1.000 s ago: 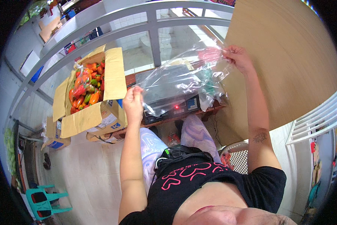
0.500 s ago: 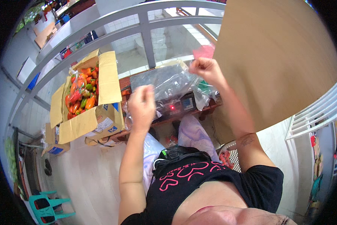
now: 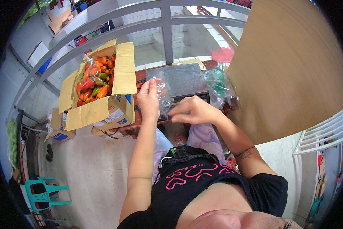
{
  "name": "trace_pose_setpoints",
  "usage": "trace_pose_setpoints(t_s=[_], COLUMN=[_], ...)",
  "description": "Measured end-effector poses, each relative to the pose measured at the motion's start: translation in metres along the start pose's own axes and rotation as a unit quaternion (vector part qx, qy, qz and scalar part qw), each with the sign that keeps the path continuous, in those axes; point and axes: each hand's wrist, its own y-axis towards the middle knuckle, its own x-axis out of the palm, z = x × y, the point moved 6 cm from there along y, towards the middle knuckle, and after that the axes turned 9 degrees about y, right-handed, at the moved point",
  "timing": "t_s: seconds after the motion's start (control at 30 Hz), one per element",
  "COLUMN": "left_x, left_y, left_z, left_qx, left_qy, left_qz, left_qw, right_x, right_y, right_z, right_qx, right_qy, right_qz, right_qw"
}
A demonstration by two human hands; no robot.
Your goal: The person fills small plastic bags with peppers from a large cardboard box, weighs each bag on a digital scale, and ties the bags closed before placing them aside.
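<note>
My left hand is closed on a crumpled clear plastic bag, which hangs from the fingers over the left side of a weighing scale. My right hand is just right of the bag's lower end, fingers stretched toward it and palm down; I cannot tell whether they touch it. The scale's dark flat plate is bare beyond my hands, and my right hand and wrist cover most of its keypad. To the left, an open cardboard box holds red, orange and green peppers, with a bag of peppers on top.
More clear and green plastic bags lie right of the scale on the brown wooden bench. A grey metal railing runs behind. A large brown board stands at right. A teal plastic chair is at lower left.
The bag was stretched between both hands above the scale; now it hangs from my left hand alone. My right hand has come down and left, and the view has shifted slightly.
</note>
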Motion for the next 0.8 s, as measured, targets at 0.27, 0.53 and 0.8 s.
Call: trace_pose_setpoints(t_s=[0.27,0.53,0.8], left_x=[-0.001,-0.003,-0.012], left_y=[-0.012,-0.016,-0.016], left_z=[0.001,0.008,-0.001], left_qx=[-0.100,-0.085,-0.067], left_qy=[-0.209,-0.206,-0.176], left_qz=[-0.063,-0.058,-0.023], left_qw=[0.971,0.973,0.982], right_x=[0.017,0.021,0.003], right_y=[0.035,0.037,0.036], right_z=[0.020,0.026,0.039], right_qx=[-0.040,-0.083,0.022], right_qy=[-0.187,-0.336,-0.154], right_qz=[0.106,0.064,0.140], right_qw=[0.976,0.936,0.978])
